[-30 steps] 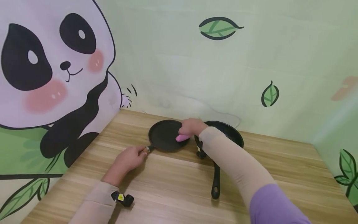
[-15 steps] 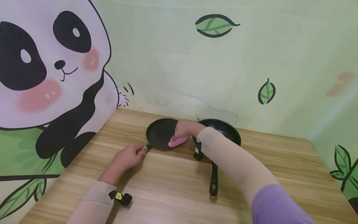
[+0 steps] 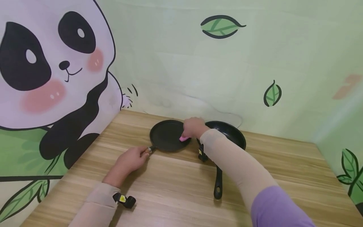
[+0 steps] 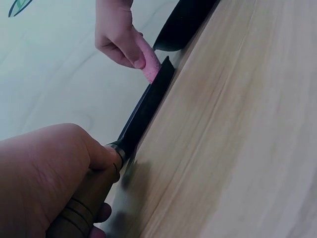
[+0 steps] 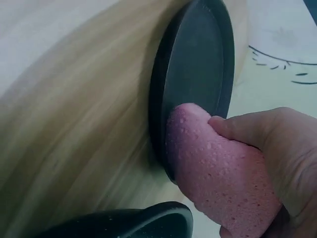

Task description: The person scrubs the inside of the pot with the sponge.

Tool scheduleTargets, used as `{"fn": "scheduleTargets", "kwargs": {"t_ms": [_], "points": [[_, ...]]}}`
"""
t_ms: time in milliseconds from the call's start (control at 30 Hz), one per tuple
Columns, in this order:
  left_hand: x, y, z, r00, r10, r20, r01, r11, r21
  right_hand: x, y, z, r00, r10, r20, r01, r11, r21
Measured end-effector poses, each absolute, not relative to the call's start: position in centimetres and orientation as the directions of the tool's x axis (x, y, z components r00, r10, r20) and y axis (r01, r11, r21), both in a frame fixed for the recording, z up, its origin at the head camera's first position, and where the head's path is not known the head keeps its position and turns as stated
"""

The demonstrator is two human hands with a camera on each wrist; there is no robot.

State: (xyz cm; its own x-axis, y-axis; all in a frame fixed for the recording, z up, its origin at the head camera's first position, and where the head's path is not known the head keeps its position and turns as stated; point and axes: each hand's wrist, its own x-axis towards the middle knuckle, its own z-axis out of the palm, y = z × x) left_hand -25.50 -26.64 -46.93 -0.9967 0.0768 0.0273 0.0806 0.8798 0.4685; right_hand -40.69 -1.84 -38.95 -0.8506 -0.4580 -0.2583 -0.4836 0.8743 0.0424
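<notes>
A flat black pan lies on the table, and my left hand grips its wooden handle, fingers wrapped around it in the left wrist view. My right hand holds a pink sponge between thumb and fingers. The sponge's tip touches the right part of the flat pan, at its inner surface and rim. Just right of that pan stands a deeper black frying pan; the right forearm passes over it and hides part of it. Its black handle points toward me.
The wooden table meets a pale green wall right behind both pans. A panda picture covers the wall at the left. A small black camera is strapped to the left wrist.
The right hand slid the sponge left and toward me across the flat pan, then back to the right and away. The left hand has kept its grip on the handle.
</notes>
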Motion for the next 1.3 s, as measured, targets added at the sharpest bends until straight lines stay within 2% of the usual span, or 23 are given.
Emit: {"fn": "scheduleTargets", "kwargs": {"t_ms": [100,300,367,567,733,1100,1300], "points": [[-25.5,-26.3,-46.9,-0.998,0.063,0.024,0.067,0.887,0.458,-40.5,-1.7,-39.1,-0.836,-0.468,-0.287,-0.498,0.866,0.040],[-25.5,-26.2,-47.1,-0.999,0.046,0.010,0.046,0.894,0.446,-39.5,-2.3,-38.9,-0.722,-0.592,-0.358,-0.625,0.780,-0.031],[-25.5,-26.3,-47.1,-0.999,0.047,0.004,0.044,0.892,0.450,-39.0,-2.6,-38.9,-0.706,-0.613,-0.354,-0.637,0.768,-0.059],[-25.5,-26.6,-47.3,-0.999,0.048,0.004,0.044,0.893,0.448,-37.2,-3.2,-39.1,-0.734,-0.597,-0.324,-0.593,0.796,-0.122],[-25.7,-26.6,-47.3,-0.998,0.054,0.008,0.052,0.888,0.457,-36.1,-3.8,-40.0,-0.730,-0.637,-0.247,-0.630,0.767,-0.117],[-25.9,-26.8,-47.5,-0.996,0.085,0.034,0.091,0.878,0.469,-35.6,-6.7,-43.0,-0.722,-0.692,0.015,-0.692,0.722,0.016],[-26.0,-26.9,-47.6,-0.993,0.104,0.048,0.114,0.880,0.460,-36.7,-9.0,-45.4,-0.782,-0.605,0.150,-0.608,0.794,0.032]]}}
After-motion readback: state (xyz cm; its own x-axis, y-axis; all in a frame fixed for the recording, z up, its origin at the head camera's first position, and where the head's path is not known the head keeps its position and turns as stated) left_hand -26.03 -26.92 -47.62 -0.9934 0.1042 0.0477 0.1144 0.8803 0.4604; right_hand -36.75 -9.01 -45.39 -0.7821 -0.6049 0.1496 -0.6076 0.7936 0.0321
